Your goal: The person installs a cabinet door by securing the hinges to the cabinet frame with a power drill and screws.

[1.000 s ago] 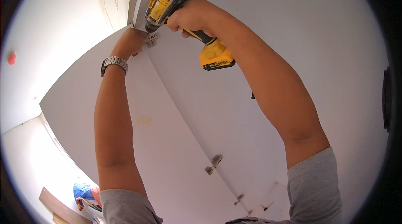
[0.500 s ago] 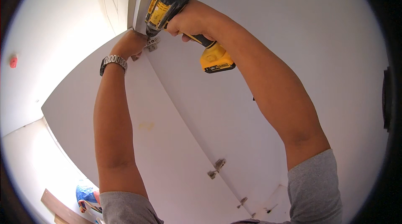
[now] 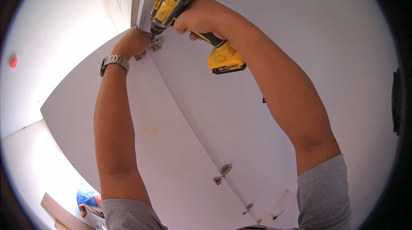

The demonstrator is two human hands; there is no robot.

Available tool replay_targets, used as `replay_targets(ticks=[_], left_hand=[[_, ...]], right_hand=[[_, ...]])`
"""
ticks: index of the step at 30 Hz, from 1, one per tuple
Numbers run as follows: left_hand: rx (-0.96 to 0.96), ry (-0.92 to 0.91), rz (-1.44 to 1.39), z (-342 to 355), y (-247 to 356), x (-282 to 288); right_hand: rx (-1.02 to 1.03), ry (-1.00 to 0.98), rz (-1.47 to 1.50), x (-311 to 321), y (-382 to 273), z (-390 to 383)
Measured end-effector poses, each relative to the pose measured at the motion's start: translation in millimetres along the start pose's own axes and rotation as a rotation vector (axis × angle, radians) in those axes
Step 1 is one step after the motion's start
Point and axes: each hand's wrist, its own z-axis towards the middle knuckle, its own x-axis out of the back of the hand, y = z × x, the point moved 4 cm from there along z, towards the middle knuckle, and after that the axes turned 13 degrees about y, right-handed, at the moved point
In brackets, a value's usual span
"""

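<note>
- A white cabinet side panel (image 3: 300, 36) fills the right and upper part of the view, running from near the person up to the far top edge.
- A white cabinet door (image 3: 171, 152) stands open to its left, meeting the side panel along a long seam that runs from the lower right up to the far top.
- The right arm rises from the lower right in a grey sleeve (image 3: 322, 195), and the right hand (image 3: 204, 15) is clenched around the handle of a yellow and black cordless drill (image 3: 189, 19).
- The drill sits high in the far centre, its black nose pointing down and left at the seam, its yellow battery base (image 3: 225, 60) hanging to the right below the hand.
- The left arm rises from the lower left; the left hand (image 3: 135, 43) is at the top of the door edge, fingers curled against the upper hinge (image 3: 156, 43), though whether it pinches the hinge or only steadies it I cannot tell.
- A metal wristwatch (image 3: 115, 61) circles the left wrist.
- The upper hinge lies just under the drill's nose, at the seam.
- A lower metal hinge (image 3: 222, 173) sits on the same seam, nearer the person, well apart from both hands.
- A small red spot (image 3: 13, 61) shows on the white wall at far left.
</note>
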Motion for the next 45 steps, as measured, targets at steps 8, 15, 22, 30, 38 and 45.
replay_targets(ticks=[8, 15, 22, 30, 38, 45], left_hand=[[-0.240, 0.589, -0.023, -43, 27, 72], [-0.984, 1.249, 0.016, -90, 144, 121], [-0.956, 1.488, -0.038, -60, 181, 141], [-0.946, 1.552, -0.048, -60, 187, 147], [-0.947, 1.588, -0.054, -66, 191, 153], [-0.943, 1.612, -0.053, -69, 193, 157]], right_hand=[[0.051, 0.039, -0.053, 3, -3, -5], [0.100, 0.016, -0.107, -2, -6, 1], [0.187, -0.028, -0.211, 1, -10, 2], [0.395, -0.066, -0.554, -11, -14, 8], [0.337, -0.092, -0.455, -10, -22, 4], [0.699, -0.130, -0.791, -18, -29, 3]])
